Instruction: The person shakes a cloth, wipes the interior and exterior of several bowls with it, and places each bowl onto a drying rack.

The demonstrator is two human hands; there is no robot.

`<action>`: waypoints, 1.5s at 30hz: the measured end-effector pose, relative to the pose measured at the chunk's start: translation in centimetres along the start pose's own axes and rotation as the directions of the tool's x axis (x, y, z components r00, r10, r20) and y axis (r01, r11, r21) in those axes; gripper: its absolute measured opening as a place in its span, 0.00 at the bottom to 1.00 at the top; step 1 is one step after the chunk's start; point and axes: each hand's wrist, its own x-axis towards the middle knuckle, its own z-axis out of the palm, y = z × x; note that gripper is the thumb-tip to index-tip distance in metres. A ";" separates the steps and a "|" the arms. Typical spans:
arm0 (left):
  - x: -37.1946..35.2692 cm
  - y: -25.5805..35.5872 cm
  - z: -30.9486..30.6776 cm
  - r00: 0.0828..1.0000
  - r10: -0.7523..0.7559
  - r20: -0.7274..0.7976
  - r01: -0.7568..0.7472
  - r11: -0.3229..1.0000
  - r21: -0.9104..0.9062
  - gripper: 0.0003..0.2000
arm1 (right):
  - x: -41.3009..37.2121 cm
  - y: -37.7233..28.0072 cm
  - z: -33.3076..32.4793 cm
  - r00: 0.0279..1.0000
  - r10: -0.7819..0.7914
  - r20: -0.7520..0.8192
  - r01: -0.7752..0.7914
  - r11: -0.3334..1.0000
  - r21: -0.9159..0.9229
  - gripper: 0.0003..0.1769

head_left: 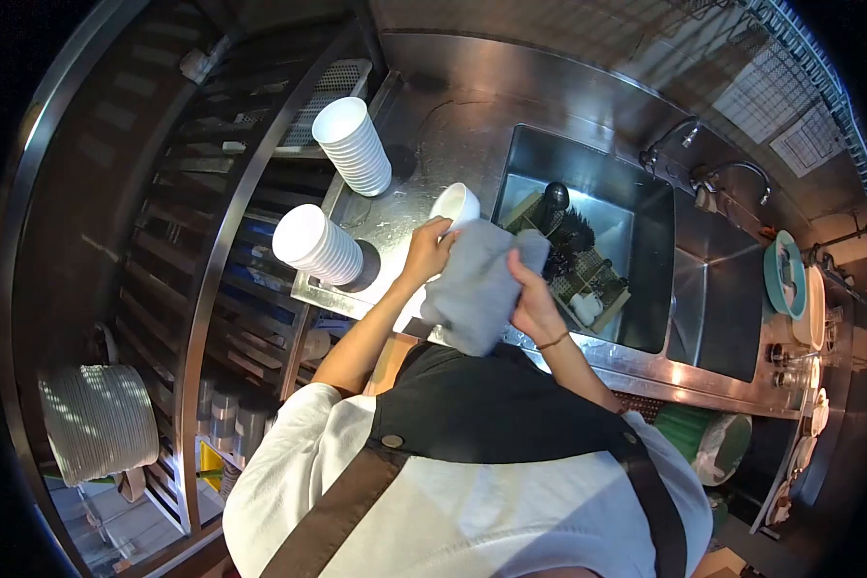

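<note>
My left hand (428, 248) grips a small white cup (457, 203) by its rim, over the wet steel counter (453, 125). A grey cloth (474, 286) hangs between both hands, its upper edge against the cup. My right hand (532, 301) clutches the cloth from the right side, a thin band on its wrist. Both hands are just left of the sink basin (645, 207).
Two leaning stacks of white cups (354, 144) (314, 244) stand on the counter to the left. The sink holds a rack with a dark brush (555, 197). A second basin (722, 289), faucets (672, 137), teal plates (783, 275), a green bin (715, 441) and stacked plates (101, 420) surround.
</note>
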 end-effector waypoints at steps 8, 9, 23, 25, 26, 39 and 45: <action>-2.6 -7.2 0.6 0.967 0.157 0.203 -0.248 0.773 0.584 0.04 | -3.6 -5.0 -2.5 0.857 -0.174 0.485 -0.101 0.866 0.490 0.37; -2.9 -7.3 0.6 0.956 0.213 0.200 -0.292 0.723 0.627 0.05 | -3.8 -4.9 -3.2 0.877 -0.175 0.447 -0.081 0.864 0.497 0.37; -7.5 4.3 -17.2 0.955 0.100 -0.280 0.185 0.540 0.821 0.17 | -0.9 -4.0 -4.1 0.903 -0.090 0.419 -0.119 0.887 0.447 0.39; -7.9 3.9 -18.6 0.980 -0.003 -0.199 0.169 0.541 0.824 0.09 | -0.4 -3.5 -3.7 0.896 -0.074 0.438 -0.143 0.886 0.441 0.39; -7.8 3.6 -19.0 0.984 -0.023 -0.178 0.163 0.532 0.831 0.08 | -0.3 -3.4 -3.6 0.893 -0.068 0.445 -0.151 0.886 0.438 0.39; -8.1 12.5 -13.6 0.845 0.182 -0.503 0.045 0.913 0.406 0.03 | -0.4 -3.0 4.4 0.947 -0.119 0.299 0.088 0.989 0.115 0.36; -7.9 18.0 -3.8 0.851 0.280 -0.444 -0.277 0.958 0.073 0.07 | -1.2 -0.4 9.3 0.873 0.054 0.484 -0.042 0.998 -0.036 0.32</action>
